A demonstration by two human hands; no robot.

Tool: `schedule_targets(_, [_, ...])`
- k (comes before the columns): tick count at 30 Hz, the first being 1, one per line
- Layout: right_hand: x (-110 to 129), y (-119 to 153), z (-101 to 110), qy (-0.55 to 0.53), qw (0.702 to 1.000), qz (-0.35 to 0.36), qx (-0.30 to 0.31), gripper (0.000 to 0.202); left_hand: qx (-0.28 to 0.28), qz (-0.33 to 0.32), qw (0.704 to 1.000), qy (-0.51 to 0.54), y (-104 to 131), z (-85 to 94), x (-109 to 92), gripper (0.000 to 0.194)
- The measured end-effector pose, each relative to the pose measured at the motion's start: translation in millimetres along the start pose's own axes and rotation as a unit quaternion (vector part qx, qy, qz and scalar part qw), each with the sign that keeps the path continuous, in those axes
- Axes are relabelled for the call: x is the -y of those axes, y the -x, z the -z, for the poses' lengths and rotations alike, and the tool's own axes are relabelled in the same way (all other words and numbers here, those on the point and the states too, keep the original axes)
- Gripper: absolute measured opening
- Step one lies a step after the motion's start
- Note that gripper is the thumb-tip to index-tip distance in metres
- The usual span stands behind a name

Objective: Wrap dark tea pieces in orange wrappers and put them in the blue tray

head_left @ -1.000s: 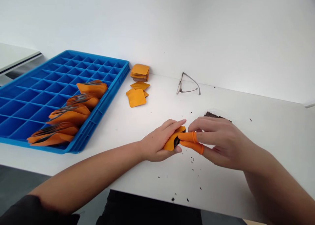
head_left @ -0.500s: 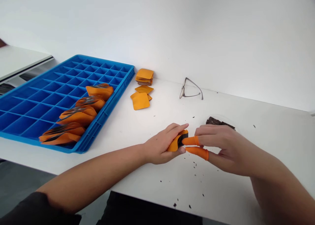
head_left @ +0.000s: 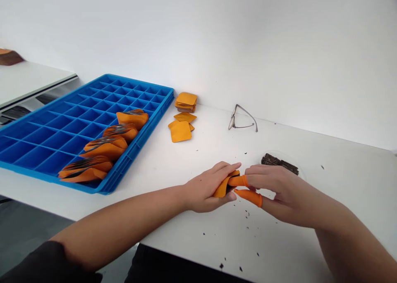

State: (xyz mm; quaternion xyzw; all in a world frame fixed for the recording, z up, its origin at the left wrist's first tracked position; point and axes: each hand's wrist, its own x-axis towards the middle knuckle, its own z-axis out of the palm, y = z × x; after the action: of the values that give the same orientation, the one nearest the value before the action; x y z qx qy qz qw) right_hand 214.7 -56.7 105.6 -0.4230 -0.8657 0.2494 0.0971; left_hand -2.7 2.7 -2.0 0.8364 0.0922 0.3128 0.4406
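Observation:
My left hand [head_left: 206, 189] is closed around a small orange pouch [head_left: 222, 188], whose dark mouth faces right. Orange finger cots [head_left: 252, 198] cover the thumb and index finger of my right hand [head_left: 281, 192]. That index finger reaches into the pouch's mouth, while the thumb stays apart below it; no object shows between them. Just beyond my right hand, dark brown flat pieces [head_left: 281, 163] lie on a clear round dish [head_left: 302, 176], partly hidden by the hand.
At left stands a blue divided tray [head_left: 139, 144], with bundles of orange pouches [head_left: 105, 146] in several compartments. More orange pouches [head_left: 181, 131] lie beside a small stack [head_left: 186, 101] near the wall. Glasses [head_left: 243, 117] rest at the back. Dark crumbs [head_left: 241, 269] dot the white table [head_left: 173, 241].
My right index finger has gone deeper into the pouch. The view has shifted slightly, so the tray and table things sit lower and further right.

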Motion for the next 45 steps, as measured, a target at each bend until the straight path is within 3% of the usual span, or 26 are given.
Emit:
schedule_targets(4, [-1,-2,-1,0.015,0.999,0.033,-0.035,0.012,0.002,0.001,1.0,0.011,0,0.3,0,0.069])
schedule_targets(9, [-4,-4,-2,0.069,0.984,0.067,-0.149,0.024,0.001,0.015,1.0,0.01,-2,3.8,-5,0.053])
schedule_targets(12, [-5,-5,-5,0.091,0.984,0.064,-0.136,0.023,0.015,0.014,1.0,0.009,-3,3.8,-6,0.047])
schedule_targets(17, [-9,-8,-8,0.084,0.978,0.111,-0.157,0.022,0.007,-0.009,1.0,-0.007,-2,0.8,-2,0.065])
schedule_targets(19, [-11,-6,-5,0.071,0.976,0.123,-0.167,0.023,0.001,-0.013,1.0,-0.007,-2,0.1,-2,0.064])
schedule_targets(21, [-12,-4,0,0.053,0.979,0.096,-0.17,0.02,-0.021,-0.003,1.0,-0.009,-1,-0.1,-4,0.055])
schedule_targets(24, [-12,-2,2,0.037,0.987,-0.017,-0.155,0.01,-0.053,0.055,0.997,-0.024,-2,0.8,-10,0.041])
schedule_targets(27, [-13,-5,-1,0.025,0.987,-0.092,-0.126,0.013,-0.041,0.12,0.992,-0.025,-5,3.4,-16,0.036])
schedule_targets(33, [-19,-3,2,-0.023,0.991,-0.058,-0.121,0.019,-0.044,0.089,0.995,-0.027,-6,3.9,-17,0.035])
schedule_targets(41, [-21,6,10,0.002,0.989,-0.073,-0.127,0.019,-0.175,0.1,0.979,-0.041,-3,-6.6,-7,0.03])
schedule_targets(45, [-22,4,12,-0.059,0.983,-0.098,-0.147,0.021,-0.208,0.123,0.97,-0.001,-5,-6.9,-7,0.026])
